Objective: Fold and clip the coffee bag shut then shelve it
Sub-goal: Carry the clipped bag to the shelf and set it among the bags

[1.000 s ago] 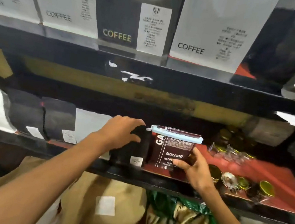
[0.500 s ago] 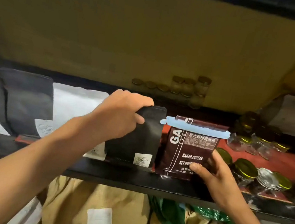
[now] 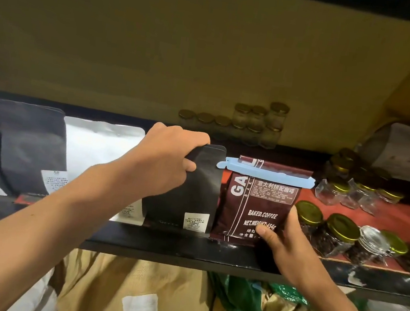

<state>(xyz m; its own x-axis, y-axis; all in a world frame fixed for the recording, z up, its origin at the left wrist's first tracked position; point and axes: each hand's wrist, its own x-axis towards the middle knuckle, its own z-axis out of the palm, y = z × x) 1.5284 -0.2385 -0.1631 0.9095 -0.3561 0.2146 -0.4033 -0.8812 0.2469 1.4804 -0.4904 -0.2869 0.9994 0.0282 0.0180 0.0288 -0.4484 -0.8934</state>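
1. Burlap sacks [image 3: 142,294] are sitting lowest and nearest, under the shelf [image 3: 185,251].
2. Right hand [image 3: 284,240] is gripping the brown coffee bag [image 3: 252,201] at its lower right, thumb across the front; bag's standing upright on the shelf edge.
3. Left hand [image 3: 166,160] is clamping the top of the black pouch [image 3: 193,190] just left of it.
4. Blue clip [image 3: 266,173] is pinching the folded top.
5. Jars [image 3: 337,234] are crowding the right, more at the back.

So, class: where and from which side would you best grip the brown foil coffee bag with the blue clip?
Grip the brown foil coffee bag low on its right edge, from the front-right. The blue plastic clip bars the top, and the black pouch crowds its left side.
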